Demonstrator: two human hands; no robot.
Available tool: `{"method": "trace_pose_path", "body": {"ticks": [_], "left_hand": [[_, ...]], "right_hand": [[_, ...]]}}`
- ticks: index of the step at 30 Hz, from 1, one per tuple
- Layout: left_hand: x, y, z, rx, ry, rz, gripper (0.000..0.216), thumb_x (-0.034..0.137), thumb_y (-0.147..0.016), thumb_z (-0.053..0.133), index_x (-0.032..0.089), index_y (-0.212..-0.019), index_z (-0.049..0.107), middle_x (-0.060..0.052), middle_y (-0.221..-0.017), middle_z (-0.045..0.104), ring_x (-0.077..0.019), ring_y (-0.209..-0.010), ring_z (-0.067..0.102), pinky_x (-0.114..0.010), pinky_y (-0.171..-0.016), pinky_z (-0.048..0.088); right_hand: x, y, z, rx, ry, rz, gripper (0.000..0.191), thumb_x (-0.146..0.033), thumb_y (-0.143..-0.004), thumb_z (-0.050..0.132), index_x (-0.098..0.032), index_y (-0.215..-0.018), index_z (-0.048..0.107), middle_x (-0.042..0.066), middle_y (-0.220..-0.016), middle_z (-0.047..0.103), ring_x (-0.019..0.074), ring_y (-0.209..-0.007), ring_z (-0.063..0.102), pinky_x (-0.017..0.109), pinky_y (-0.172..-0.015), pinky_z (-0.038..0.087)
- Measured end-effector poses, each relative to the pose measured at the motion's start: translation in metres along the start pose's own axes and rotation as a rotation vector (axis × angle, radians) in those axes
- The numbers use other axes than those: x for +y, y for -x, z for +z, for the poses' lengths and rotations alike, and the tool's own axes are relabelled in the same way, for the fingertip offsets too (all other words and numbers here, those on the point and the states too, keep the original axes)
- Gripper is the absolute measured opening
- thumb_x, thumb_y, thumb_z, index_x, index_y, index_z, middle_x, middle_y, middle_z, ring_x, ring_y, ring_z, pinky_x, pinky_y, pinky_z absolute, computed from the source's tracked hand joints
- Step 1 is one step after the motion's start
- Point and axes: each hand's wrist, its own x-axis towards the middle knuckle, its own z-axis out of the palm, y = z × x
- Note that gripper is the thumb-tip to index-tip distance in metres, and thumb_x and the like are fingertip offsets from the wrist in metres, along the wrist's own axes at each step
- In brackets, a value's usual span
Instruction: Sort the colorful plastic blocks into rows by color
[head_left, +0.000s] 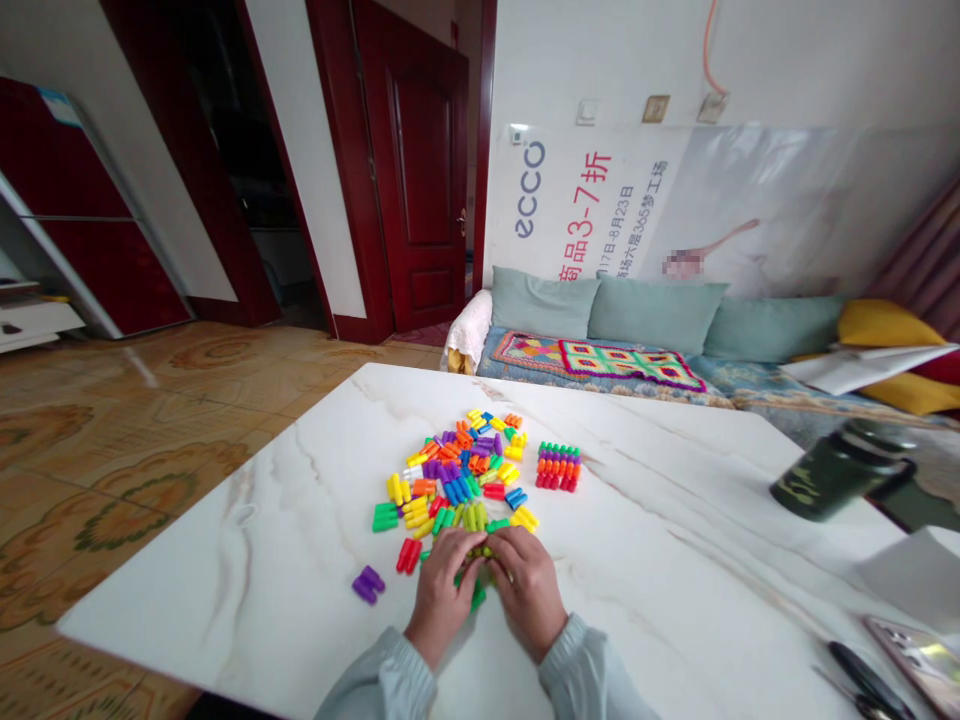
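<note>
My left hand (pixel 448 588) and my right hand (pixel 526 585) meet at the near side of a pile of plastic building blocks (pixel 459 487). Between their pinched fingertips sits a small yellow-green building block (pixel 486 551), partly covered by the fingers. A green block (pixel 478 597) shows below my hands, partly hidden. Loose blocks in the pile are purple, orange, yellow, blue, green and red, shaped like joined rounded pegs. Right of the pile stands a joined block stack (pixel 559 467) in rows of green, purple, orange and red. A purple block (pixel 368 584) and a red block (pixel 409 556) lie to the left.
The white marbled table (pixel 300 520) carries a dark green flask (pixel 840 470) at the right. Near the right edge are a phone (pixel 919 660), a black-handled tool (pixel 870 680) and a white box-like object (pixel 919 580). A sofa with cushions (pixel 656 312) stands behind.
</note>
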Motion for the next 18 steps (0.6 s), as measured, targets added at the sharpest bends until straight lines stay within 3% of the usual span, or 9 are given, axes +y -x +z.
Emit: {"method": "trace_pose_path", "body": {"ticks": [3, 5, 7, 8, 13, 18], "left_hand": [[-0.001, 0.002, 0.000, 0.012, -0.003, -0.024, 0.030, 0.023, -0.094, 0.054, 0.022, -0.123, 0.056, -0.009, -0.111, 0.067, -0.0216, -0.104, 0.064, -0.035, -0.085, 0.056], [-0.001, 0.003, 0.001, 0.018, 0.003, -0.062, 0.031, 0.023, -0.094, 0.052, 0.021, -0.125, 0.055, -0.011, -0.115, 0.066, -0.0216, -0.105, 0.064, -0.034, -0.084, 0.056], [-0.002, 0.003, 0.001, 0.013, 0.014, -0.096, 0.029, 0.024, -0.095, 0.049, 0.021, -0.123, 0.056, -0.011, -0.114, 0.066, -0.0207, -0.102, 0.065, -0.033, -0.082, 0.057], [-0.003, 0.002, 0.001, 0.009, 0.020, -0.109, 0.028, 0.024, -0.096, 0.048, 0.020, -0.122, 0.057, -0.011, -0.113, 0.066, -0.0202, -0.100, 0.065, -0.033, -0.081, 0.057], [-0.006, 0.001, 0.003, -0.018, 0.060, -0.192, 0.027, 0.026, -0.097, 0.045, 0.020, -0.118, 0.059, -0.010, -0.112, 0.066, -0.0187, -0.096, 0.066, -0.032, -0.080, 0.057], [-0.008, 0.001, 0.004, -0.018, 0.085, -0.231, 0.026, 0.026, -0.097, 0.045, 0.021, -0.117, 0.060, -0.010, -0.111, 0.066, -0.0190, -0.098, 0.065, -0.032, -0.081, 0.057]], "right_hand": [[0.010, -0.007, -0.013, 0.085, -0.052, 0.038, 0.021, -0.020, -0.094, 0.050, -0.024, -0.108, 0.065, 0.007, -0.096, 0.067, 0.0200, -0.085, 0.063, 0.034, -0.074, 0.054], [0.031, -0.012, -0.027, 0.285, -0.038, 0.175, 0.016, -0.026, -0.092, 0.055, -0.022, -0.105, 0.063, 0.007, -0.091, 0.067, 0.0189, -0.080, 0.064, 0.032, -0.072, 0.054], [0.058, -0.014, -0.039, 0.525, 0.044, 0.368, 0.023, -0.035, -0.088, 0.060, -0.019, -0.105, 0.062, 0.006, -0.086, 0.068, 0.0184, -0.074, 0.063, 0.032, -0.069, 0.053], [0.072, -0.013, -0.043, 0.561, 0.072, 0.434, 0.027, -0.038, -0.087, 0.060, -0.018, -0.104, 0.061, 0.007, -0.087, 0.069, 0.0191, -0.075, 0.064, 0.032, -0.070, 0.053], [0.114, -0.001, -0.042, 0.304, 0.108, 0.501, 0.028, -0.041, -0.082, 0.053, -0.018, -0.086, 0.067, 0.007, -0.077, 0.071, 0.0189, -0.064, 0.063, 0.030, -0.062, 0.051], [0.120, -0.008, -0.029, 0.271, 0.137, 0.530, 0.029, -0.035, -0.079, 0.048, -0.017, -0.090, 0.068, 0.009, -0.083, 0.072, 0.0202, -0.071, 0.064, 0.031, -0.067, 0.050]]}}
